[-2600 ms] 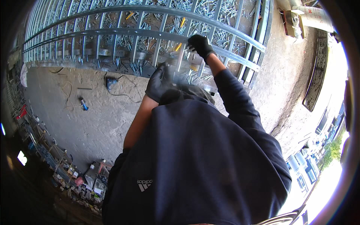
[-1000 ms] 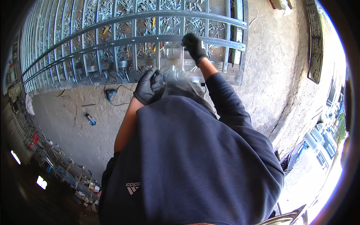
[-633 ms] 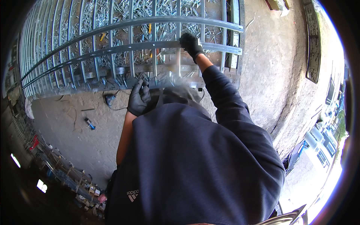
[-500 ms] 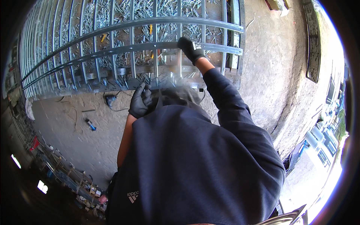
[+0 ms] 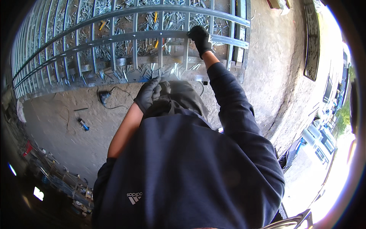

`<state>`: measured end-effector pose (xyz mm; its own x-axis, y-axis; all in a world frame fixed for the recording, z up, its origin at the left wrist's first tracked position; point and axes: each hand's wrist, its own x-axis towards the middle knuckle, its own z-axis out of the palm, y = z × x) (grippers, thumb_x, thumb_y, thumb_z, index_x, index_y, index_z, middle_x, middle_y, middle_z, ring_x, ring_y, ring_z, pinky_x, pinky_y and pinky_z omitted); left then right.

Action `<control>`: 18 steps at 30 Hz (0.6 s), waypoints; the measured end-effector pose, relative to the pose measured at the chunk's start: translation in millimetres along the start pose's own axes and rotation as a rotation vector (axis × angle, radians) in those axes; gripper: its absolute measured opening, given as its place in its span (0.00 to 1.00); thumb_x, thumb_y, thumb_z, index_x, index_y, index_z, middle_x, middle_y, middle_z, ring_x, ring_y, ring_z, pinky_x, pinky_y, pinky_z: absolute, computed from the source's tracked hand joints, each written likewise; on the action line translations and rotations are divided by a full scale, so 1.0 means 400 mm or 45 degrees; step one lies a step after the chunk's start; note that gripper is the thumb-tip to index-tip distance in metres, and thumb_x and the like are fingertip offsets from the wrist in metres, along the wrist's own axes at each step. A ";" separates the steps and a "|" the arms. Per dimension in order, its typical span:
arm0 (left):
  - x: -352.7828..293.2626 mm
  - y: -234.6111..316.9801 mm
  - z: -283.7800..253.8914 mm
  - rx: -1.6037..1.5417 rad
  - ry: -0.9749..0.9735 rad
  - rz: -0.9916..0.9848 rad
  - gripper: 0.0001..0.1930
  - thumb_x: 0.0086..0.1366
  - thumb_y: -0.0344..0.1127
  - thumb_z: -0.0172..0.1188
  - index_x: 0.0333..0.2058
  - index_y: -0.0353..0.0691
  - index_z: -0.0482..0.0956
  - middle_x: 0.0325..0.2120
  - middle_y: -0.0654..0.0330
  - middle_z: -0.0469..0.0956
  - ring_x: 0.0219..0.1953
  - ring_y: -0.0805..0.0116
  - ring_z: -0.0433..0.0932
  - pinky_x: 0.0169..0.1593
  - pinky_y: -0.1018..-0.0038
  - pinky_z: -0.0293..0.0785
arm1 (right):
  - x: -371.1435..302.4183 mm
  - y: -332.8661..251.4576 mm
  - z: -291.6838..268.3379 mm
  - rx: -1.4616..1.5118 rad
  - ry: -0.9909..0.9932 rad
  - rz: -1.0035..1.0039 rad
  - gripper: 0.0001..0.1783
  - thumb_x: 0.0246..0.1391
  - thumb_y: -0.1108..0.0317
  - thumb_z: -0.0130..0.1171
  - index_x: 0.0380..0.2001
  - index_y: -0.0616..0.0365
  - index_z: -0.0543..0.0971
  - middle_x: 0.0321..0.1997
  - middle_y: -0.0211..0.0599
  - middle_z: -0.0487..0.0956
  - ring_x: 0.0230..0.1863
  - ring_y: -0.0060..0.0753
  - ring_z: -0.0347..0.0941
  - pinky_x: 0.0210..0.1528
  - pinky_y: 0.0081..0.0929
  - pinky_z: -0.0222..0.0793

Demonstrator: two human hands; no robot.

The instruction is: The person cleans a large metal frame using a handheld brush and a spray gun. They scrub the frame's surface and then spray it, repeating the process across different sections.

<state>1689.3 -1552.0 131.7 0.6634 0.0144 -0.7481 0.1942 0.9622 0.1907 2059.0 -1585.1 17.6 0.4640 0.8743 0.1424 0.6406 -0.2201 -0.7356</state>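
Note:
My right hand [image 5: 200,39], in a black glove, is closed over the nearer long metal rail [image 5: 148,35], close to where an upright metal bar [image 5: 186,51] crosses it. My left hand [image 5: 148,94], also gloved, is low beside my trousers at the near edge of the worktable [image 5: 127,79]. Its fingers are curled together, the index finger reaching toward that edge; whatever they hold, if anything, is hidden. The rails and many parallel bars form a metal frame lying on the table. Loose metal pins [image 5: 146,70], like nails or screws, are scattered under and in front of it.
A second long rail [image 5: 160,8] runs farther back. On the floor to the left lie a corded drill [image 5: 103,97], a short dark rod [image 5: 81,109] and a blue-and-black tool [image 5: 83,124]. A long worn panel [image 5: 311,45] is at the far right.
My left hand has moved up to the table edge, its fingers more curled. My right hand stays on the nearer rail, slightly shifted. The whole view has tilted a little.

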 end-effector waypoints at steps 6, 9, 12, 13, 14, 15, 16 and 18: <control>0.114 -0.069 -0.019 0.187 0.160 0.080 0.14 0.76 0.43 0.53 0.53 0.44 0.78 0.19 0.72 0.67 0.12 0.82 0.57 0.16 0.82 0.50 | 0.028 0.006 0.000 -0.079 -0.300 -0.140 0.04 0.62 0.68 0.54 0.37 0.52 0.78 0.36 0.43 0.79 0.41 0.48 0.78 0.44 0.36 0.73; 0.210 -0.121 -0.040 0.210 0.191 0.275 0.14 0.74 0.42 0.54 0.51 0.44 0.80 0.19 0.72 0.67 0.13 0.83 0.56 0.16 0.82 0.48 | 0.054 -0.015 -0.017 -0.308 -0.458 -0.051 0.13 0.64 0.55 0.53 0.38 0.51 0.78 0.37 0.45 0.81 0.40 0.52 0.79 0.43 0.41 0.73; 0.339 -0.162 -0.037 0.630 0.262 0.680 0.11 0.72 0.39 0.60 0.48 0.42 0.81 0.22 0.74 0.69 0.18 0.84 0.61 0.22 0.83 0.54 | 0.081 -0.051 -0.065 -0.548 -0.671 0.140 0.21 0.63 0.45 0.47 0.40 0.49 0.80 0.42 0.48 0.83 0.44 0.55 0.79 0.47 0.48 0.72; 0.386 -0.173 -0.025 0.573 0.289 0.717 0.11 0.71 0.38 0.62 0.47 0.41 0.82 0.23 0.75 0.71 0.20 0.84 0.63 0.25 0.83 0.57 | 0.088 -0.066 -0.073 -0.552 -0.705 0.132 0.19 0.63 0.48 0.49 0.39 0.50 0.80 0.40 0.46 0.83 0.43 0.54 0.80 0.47 0.48 0.73; 0.424 -0.186 -0.013 0.533 0.308 0.744 0.10 0.70 0.37 0.64 0.46 0.40 0.83 0.24 0.76 0.72 0.22 0.85 0.65 0.27 0.83 0.60 | 0.096 -0.078 -0.077 -0.586 -0.674 0.089 0.17 0.62 0.51 0.52 0.38 0.51 0.81 0.37 0.44 0.84 0.43 0.53 0.81 0.46 0.48 0.74; 0.466 -0.207 0.014 0.354 0.416 0.502 0.10 0.70 0.37 0.64 0.45 0.40 0.84 0.24 0.76 0.73 0.22 0.85 0.65 0.27 0.82 0.60 | 0.103 -0.086 -0.080 -0.602 -0.635 0.022 0.15 0.62 0.54 0.54 0.37 0.52 0.81 0.35 0.43 0.84 0.42 0.52 0.82 0.45 0.47 0.75; 0.487 -0.213 0.022 0.343 0.409 0.500 0.10 0.70 0.37 0.64 0.45 0.40 0.84 0.27 0.74 0.75 0.25 0.83 0.68 0.30 0.82 0.64 | 0.109 -0.091 -0.081 -0.618 -0.644 0.019 0.15 0.62 0.54 0.53 0.37 0.51 0.82 0.36 0.44 0.84 0.43 0.53 0.82 0.47 0.47 0.76; 0.521 -0.224 0.044 0.537 0.476 0.548 0.13 0.69 0.39 0.65 0.46 0.38 0.85 0.34 0.71 0.81 0.35 0.80 0.73 0.40 0.78 0.70 | 0.119 -0.091 -0.078 -0.664 -0.637 -0.040 0.15 0.61 0.54 0.53 0.38 0.51 0.83 0.37 0.46 0.84 0.44 0.54 0.82 0.48 0.47 0.76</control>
<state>1822.6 -1639.8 -30.1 0.4663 0.5346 -0.7048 0.2843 0.6639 0.6917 2077.1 -1548.9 71.8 0.1850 0.9494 -0.2536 0.9156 -0.2603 -0.3066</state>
